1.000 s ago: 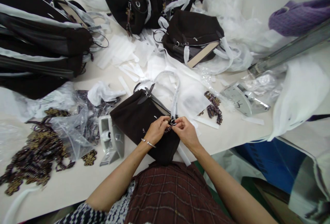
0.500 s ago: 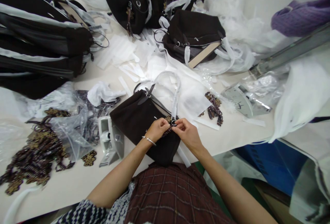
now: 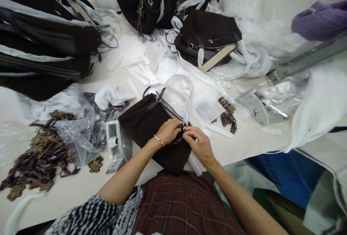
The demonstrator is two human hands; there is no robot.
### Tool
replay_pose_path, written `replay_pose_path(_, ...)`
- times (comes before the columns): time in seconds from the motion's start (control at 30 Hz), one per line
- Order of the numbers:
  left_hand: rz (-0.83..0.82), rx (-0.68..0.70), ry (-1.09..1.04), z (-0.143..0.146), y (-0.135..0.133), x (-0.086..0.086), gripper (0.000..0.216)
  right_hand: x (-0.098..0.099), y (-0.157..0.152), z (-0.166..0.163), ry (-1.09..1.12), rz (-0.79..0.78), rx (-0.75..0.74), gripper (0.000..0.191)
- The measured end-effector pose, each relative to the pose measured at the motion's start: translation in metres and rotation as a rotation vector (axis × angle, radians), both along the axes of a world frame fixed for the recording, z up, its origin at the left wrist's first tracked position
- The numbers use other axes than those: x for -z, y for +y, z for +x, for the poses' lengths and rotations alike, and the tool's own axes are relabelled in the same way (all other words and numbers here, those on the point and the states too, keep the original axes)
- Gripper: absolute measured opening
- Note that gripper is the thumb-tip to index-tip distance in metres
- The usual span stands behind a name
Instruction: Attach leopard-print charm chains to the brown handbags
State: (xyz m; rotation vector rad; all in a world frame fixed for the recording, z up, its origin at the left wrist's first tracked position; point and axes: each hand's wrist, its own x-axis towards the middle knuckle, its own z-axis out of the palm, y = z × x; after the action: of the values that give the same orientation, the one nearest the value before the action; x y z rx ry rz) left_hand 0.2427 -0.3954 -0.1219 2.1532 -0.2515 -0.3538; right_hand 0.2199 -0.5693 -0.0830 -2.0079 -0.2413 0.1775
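Head view: fixing the small leopard-print charm [image 3: 179, 140] to the metal ring [image 3: 184, 129] at the handle base of the dark brown bag [image 3: 151, 128] goes best, I judge, if one hand steadies the ring while the other works the clasp. The bag lies on the counter [image 3: 244, 141] at its near edge. The left hand [image 3: 168, 131] rests curled on the bag, fingers pinching the charm; the right hand [image 3: 199, 145] meets it, fingers narrowed on the ring.

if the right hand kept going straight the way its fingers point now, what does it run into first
Almost at once the left hand: the right hand points up-left at the metal ring on the dark brown bag, where both hands' fingertips meet.
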Motion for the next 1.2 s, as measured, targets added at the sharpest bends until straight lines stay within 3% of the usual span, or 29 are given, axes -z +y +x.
replay_pose_path(0.13, 0.034, 0.130, -0.039, 0.008, -0.005, 0.014, 0.026, -0.001, -0.002, -0.004, 0.070, 0.026, 0.045, 0.011)
replay_pose_path(0.33, 0.082, 0.112, -0.012, 0.000, 0.002, 0.000, 0.007, 0.002, -0.003, -0.004, 0.113, -0.020, 0.117, 0.013)
replay_pose_path(0.47, 0.066, 0.004, 0.073, -0.011, 0.005, -0.009, 0.014, 0.003, -0.002, 0.000, -0.010, -0.075, 0.076, 0.014)
replay_pose_path(0.73, -0.258, -0.134, 0.266, -0.017, 0.004, -0.006, 0.018, 0.004, 0.002, 0.010, -0.131, -0.252, -0.026, 0.011)
replay_pose_path(1.2, -0.113, -0.284, 0.204, -0.023, 0.002, -0.013, 0.010, 0.012, 0.012, 0.012, -0.157, -0.454, -0.120, 0.013)
